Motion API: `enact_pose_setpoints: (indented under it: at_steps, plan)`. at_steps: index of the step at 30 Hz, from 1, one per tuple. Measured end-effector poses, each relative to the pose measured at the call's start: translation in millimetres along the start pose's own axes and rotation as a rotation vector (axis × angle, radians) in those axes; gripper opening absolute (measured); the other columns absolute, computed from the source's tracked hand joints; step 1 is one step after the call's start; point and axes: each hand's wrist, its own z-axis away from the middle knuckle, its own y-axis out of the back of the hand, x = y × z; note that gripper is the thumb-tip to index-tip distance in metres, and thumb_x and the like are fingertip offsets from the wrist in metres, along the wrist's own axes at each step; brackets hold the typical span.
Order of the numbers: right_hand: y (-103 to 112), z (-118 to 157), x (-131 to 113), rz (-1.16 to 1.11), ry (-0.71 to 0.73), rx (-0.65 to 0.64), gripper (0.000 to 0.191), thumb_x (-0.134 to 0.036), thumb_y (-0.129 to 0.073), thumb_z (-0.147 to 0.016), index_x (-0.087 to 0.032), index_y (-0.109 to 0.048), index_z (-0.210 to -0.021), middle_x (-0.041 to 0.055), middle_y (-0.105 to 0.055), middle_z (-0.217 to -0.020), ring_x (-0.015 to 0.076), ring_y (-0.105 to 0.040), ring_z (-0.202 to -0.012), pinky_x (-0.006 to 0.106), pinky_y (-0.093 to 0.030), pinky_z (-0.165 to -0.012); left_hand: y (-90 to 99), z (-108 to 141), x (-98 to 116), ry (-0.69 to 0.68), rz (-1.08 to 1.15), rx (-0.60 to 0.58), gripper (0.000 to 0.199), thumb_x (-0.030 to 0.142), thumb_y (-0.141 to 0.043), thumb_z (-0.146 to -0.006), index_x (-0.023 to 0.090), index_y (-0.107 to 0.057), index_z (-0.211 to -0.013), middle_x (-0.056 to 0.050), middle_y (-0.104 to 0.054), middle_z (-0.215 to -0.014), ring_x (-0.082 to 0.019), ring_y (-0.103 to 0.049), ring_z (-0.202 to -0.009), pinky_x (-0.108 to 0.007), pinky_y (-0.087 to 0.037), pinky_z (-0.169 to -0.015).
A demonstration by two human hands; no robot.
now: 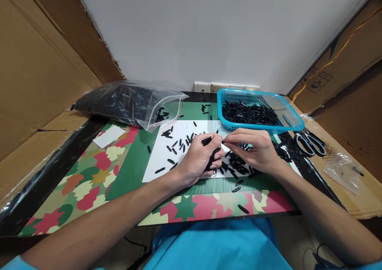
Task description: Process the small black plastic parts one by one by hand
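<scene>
My left hand (203, 156) is closed around a bunch of small black pieces, some showing between the fingers. Close beside it on the right, my right hand (253, 148) pinches one small black piece (223, 141) at its fingertips, near the left thumb. Under both hands lies a white sheet (153, 158), with loose black pieces (182, 145) scattered on its left part. A denser pile of black pieces (237, 164) sits below and left of my right hand.
A blue basket (259, 127) holding black pieces stands at the back right. Scissors (310, 143) and a small clear bag (343, 172) lie on the right. A large zip bag (122, 102) of black pieces rests at the back left, near a white paper (109, 136).
</scene>
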Motion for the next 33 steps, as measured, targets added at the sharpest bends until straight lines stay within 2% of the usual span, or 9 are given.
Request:
enact_pose_setpoints:
  at_steps: [9,14,23,30,33]
  plan:
    - [-1,0,-5,0.045,0.007,0.034,0.018,-0.015,-0.067,-0.098,-0.021,-0.082,-0.092,0.0049,-0.077,-0.081,0.0140,-0.068,-0.064,0.026,-0.053,-0.059,-0.6,1,0,0.037,0.021,-0.024,0.047,0.058,-0.078,-0.090,0.023,-0.048,-0.085,0.009,-0.044,-0.066,-0.004,-0.038,-0.042,-0.009,-0.022,-0.032]
    - [-2,-2,-8,0.088,-0.027,0.095,0.019,-0.016,-0.067,-0.096,-0.023,-0.081,-0.086,0.0027,-0.077,-0.078,0.0143,-0.069,-0.063,0.026,-0.055,-0.059,-0.7,1,3,0.075,0.079,-0.015,0.046,0.052,-0.079,-0.090,0.022,-0.045,-0.080,0.009,-0.044,-0.067,-0.003,-0.036,-0.042,-0.008,-0.022,-0.032]
    - [-2,-3,-13,0.129,-0.095,0.209,0.018,-0.014,-0.069,-0.093,-0.025,-0.082,-0.086,0.0014,-0.078,-0.078,0.0145,-0.069,-0.062,0.026,-0.058,-0.059,2.4,-1,4,0.103,0.170,-0.044,0.045,0.047,-0.077,-0.090,0.021,-0.044,-0.075,0.008,-0.043,-0.067,-0.003,-0.034,-0.042,-0.009,-0.021,-0.030]
    - [3,-1,-8,-0.040,-0.190,0.270,0.013,-0.016,-0.071,-0.095,-0.023,-0.079,-0.089,0.0014,-0.074,-0.076,0.0146,-0.067,-0.062,0.028,-0.057,-0.059,2.1,-2,8,0.095,0.217,-0.021,0.042,0.041,-0.076,-0.090,0.022,-0.042,-0.075,0.009,-0.042,-0.064,-0.004,-0.032,-0.041,-0.009,-0.021,-0.028]
    - [2,-1,-6,-0.105,-0.233,0.249,0.008,-0.019,-0.074,-0.095,-0.022,-0.079,-0.089,0.0018,-0.076,-0.077,0.0152,-0.069,-0.064,0.028,-0.059,-0.059,2.7,-2,8,0.093,0.216,-0.028,0.043,0.042,-0.077,-0.090,0.022,-0.042,-0.075,0.009,-0.042,-0.064,-0.004,-0.032,-0.041,-0.009,-0.022,-0.028]
